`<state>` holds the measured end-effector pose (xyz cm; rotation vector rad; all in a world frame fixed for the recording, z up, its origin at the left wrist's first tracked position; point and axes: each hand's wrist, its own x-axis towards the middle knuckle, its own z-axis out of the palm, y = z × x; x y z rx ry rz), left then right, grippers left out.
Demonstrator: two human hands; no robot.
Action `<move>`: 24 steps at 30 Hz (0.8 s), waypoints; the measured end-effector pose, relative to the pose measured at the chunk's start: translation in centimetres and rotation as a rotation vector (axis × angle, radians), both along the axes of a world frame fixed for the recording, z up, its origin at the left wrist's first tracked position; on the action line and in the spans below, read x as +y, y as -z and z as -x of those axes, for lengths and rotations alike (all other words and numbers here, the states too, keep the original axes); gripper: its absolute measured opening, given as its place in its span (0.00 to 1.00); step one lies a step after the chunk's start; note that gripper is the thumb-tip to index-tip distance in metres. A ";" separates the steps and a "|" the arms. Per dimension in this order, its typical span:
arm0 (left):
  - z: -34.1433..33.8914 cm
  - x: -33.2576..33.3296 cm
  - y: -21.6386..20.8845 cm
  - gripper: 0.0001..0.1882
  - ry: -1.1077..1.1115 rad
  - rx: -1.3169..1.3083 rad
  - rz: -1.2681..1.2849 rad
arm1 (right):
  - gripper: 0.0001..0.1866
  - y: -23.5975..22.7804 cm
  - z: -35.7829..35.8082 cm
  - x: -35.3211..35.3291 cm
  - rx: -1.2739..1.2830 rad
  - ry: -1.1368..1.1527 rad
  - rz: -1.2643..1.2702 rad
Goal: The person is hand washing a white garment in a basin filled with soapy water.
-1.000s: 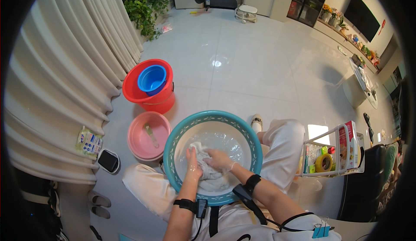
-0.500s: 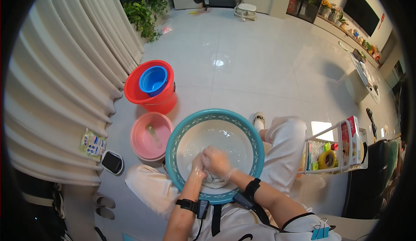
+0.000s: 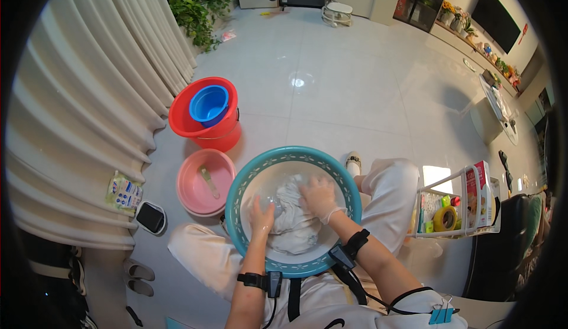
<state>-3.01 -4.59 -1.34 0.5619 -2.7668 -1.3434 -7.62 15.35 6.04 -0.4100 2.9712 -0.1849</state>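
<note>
A wet white cloth (image 3: 291, 225) lies bunched in a wide teal-rimmed basin (image 3: 232, 210) between my knees. My left hand (image 3: 261, 215) is at the cloth's left side, its fingers stretched out and apart from the thumb. On the right edge of the cloth rests my right hand (image 3: 320, 197), open with spread fingers and a clear thin glove that shows at the wrist. Neither hand grips the cloth.
Left of the basin stand a pink basin (image 3: 187, 194) with a pale green brush-like tool (image 3: 208, 181) and a red bucket (image 3: 225, 136) holding a blue tub (image 3: 209, 105). A white basket (image 3: 455, 233) with tape and boxes sits right of my knee.
My hands were together, closed over the cloth at the basin's near side. They have moved apart and opened, and the cloth now lies spread further up the basin.
</note>
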 end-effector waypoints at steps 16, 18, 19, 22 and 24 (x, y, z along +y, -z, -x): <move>-0.5 1.9 -2.4 0.29 -0.300 -0.645 -1.135 | 0.30 2.8 -4.1 -1.7 -0.316 0.157 0.807; -0.5 2.0 -2.0 0.29 -0.250 -0.487 -1.288 | 0.28 0.8 -6.5 -3.4 -0.169 0.132 0.873; -0.8 2.2 -2.0 0.29 -0.250 -0.492 -1.287 | 0.26 -0.2 -7.4 -3.9 -0.020 0.111 0.933; -1.2 3.1 -3.8 0.26 -0.166 -0.367 -1.466 | 0.20 -5.3 -8.4 -4.8 0.018 0.045 0.855; -1.6 3.1 -3.2 0.25 -0.181 -0.307 -1.471 | 0.14 -5.9 -8.1 -5.3 0.078 0.016 0.834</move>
